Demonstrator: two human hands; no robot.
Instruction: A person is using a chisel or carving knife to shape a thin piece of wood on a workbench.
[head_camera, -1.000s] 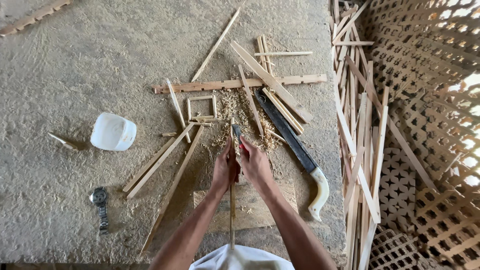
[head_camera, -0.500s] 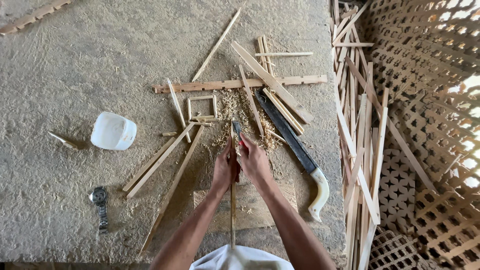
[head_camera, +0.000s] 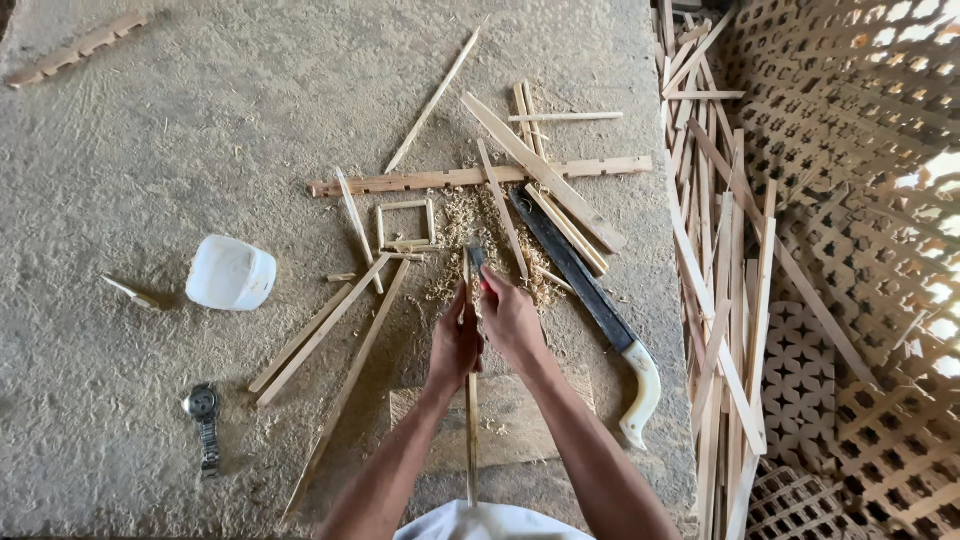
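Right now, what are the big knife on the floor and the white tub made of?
The long dark-bladed knife looks like dull grey metal, with a pale curved handle, smooth and glossy, maybe plastic or horn. The white squarish tub looks like cloudy, see-through plastic.

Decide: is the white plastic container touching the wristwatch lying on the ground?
Apart. The head view shows the white plastic container and wristwatch with bare ground plainly between them.

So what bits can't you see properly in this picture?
- Head view: the small blade is mostly covered by the left hand and right hand.
- Near end of the thin wooden strip disappears behind the white cloth at the bottom edge.
- Wristwatch: face too small to read.
- Lattice panels: cut off by the right edge.
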